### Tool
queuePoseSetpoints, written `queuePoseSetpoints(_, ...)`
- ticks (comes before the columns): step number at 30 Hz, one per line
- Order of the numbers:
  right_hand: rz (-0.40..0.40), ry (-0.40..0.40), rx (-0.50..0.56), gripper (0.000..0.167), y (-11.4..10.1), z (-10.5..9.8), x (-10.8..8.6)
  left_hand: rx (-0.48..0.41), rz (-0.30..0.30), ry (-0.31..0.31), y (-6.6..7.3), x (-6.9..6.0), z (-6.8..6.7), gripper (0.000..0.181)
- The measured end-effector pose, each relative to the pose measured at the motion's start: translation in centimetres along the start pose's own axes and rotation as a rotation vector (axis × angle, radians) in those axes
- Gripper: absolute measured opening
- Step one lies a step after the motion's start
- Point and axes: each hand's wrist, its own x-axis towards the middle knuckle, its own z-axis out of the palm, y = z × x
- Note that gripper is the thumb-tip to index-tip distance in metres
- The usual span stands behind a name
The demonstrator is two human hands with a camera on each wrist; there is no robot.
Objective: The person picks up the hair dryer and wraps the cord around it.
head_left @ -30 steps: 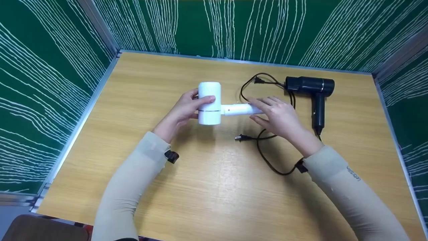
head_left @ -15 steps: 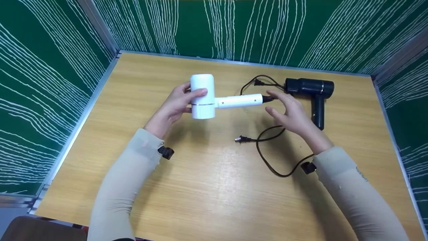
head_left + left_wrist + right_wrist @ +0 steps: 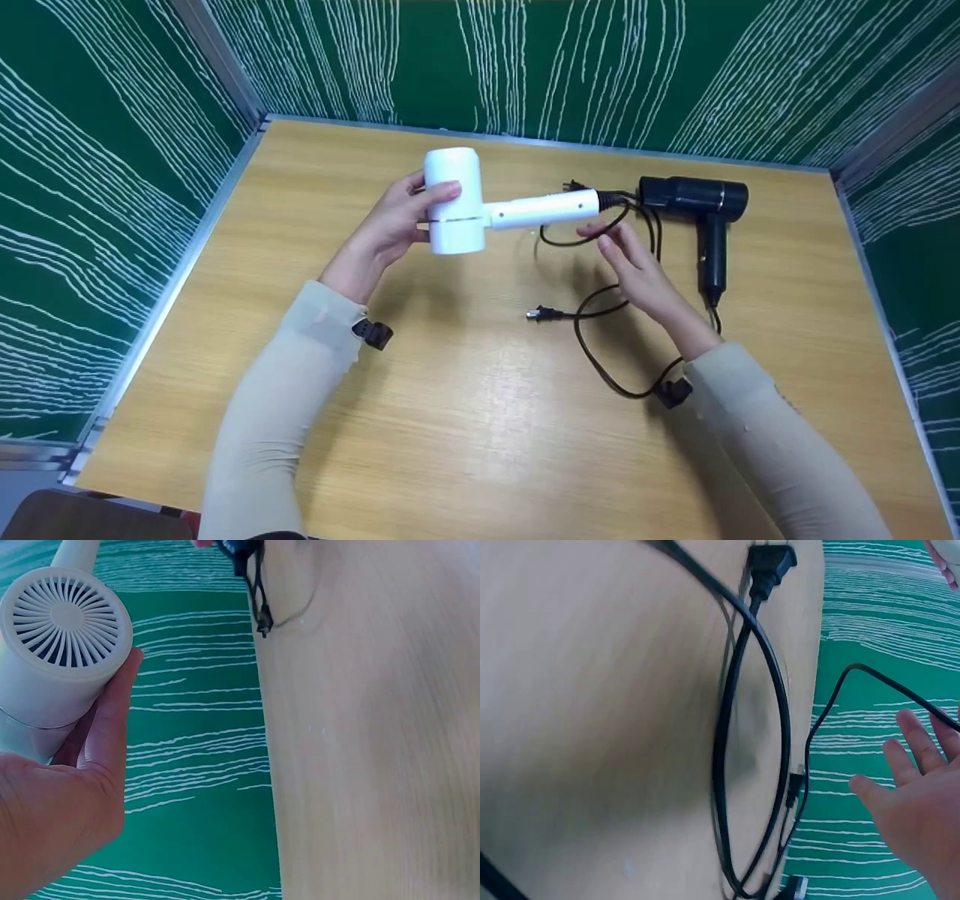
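Note:
My left hand (image 3: 390,225) grips the barrel of a white hair dryer (image 3: 466,210), thumb across its front, holding it above the table. The dryer's handle points right, tilted slightly upward. In the left wrist view, the vented end of the hair dryer (image 3: 67,682) faces the camera above my left hand (image 3: 75,799). My right hand (image 3: 641,277) is below the handle's end, beside the dryer's black cord (image 3: 585,241). The right wrist view shows my right hand (image 3: 922,810) with fingers spread and the cord (image 3: 812,742) passing at the fingertips; whether they touch is unclear.
A black hair dryer (image 3: 694,196) lies at the table's back right. One plug (image 3: 551,313) lies on the wooden table (image 3: 465,435), its cord looping toward the right forearm. Another plug (image 3: 576,185) is near the back. Green walls (image 3: 435,67) with white lines enclose the table.
My right hand has let go of the white dryer's handle and moved right, then down beside the cord. My left hand has shifted the dryer slightly left and farther up the view, tilting its handle upward.

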Motion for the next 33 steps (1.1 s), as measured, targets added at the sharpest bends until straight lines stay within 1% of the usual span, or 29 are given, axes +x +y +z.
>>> queuePoseSetpoints(3,0.038,-0.003,0.086,0.045,0.2,0.1,-0.4,-0.017,-0.001,0.007,0.2,0.1,0.1,0.067)
queuePoseSetpoints(6,0.046,0.015,0.164,0.048,0.4,-0.1,-0.7,-0.027,0.010,0.009,0.4,0.1,0.0,0.067)
queuePoseSetpoints(10,0.022,0.102,0.225,0.037,0.5,-0.3,-1.2,-0.035,0.024,0.024,0.6,0.1,-0.2,0.066)
queuePoseSetpoints(13,-0.004,0.169,0.256,0.030,0.1,-0.5,-1.6,-0.037,0.024,0.035,0.7,0.2,-0.4,0.065)
queuePoseSetpoints(16,-0.019,0.199,0.252,0.030,-0.5,-0.9,-1.7,-0.042,0.020,0.043,0.8,0.3,-0.5,0.065)
queuePoseSetpoints(21,-0.038,0.211,0.227,0.033,-1.6,-1.7,-1.8,-0.050,0.019,0.050,0.9,0.3,-0.7,0.065)
queuePoseSetpoints(23,-0.051,0.214,0.226,0.035,-2.0,-1.9,-1.7,-0.048,0.029,0.048,0.8,0.2,-0.8,0.065)
queuePoseSetpoints(28,-0.055,0.229,0.194,0.036,-2.6,-2.2,-1.6,-0.032,0.046,0.044,0.6,0.1,-1.0,0.063)
queuePoseSetpoints(33,-0.054,0.236,0.173,0.035,-3.3,-2.3,-1.7,-0.007,0.031,0.069,0.4,0.0,-1.3,0.065)
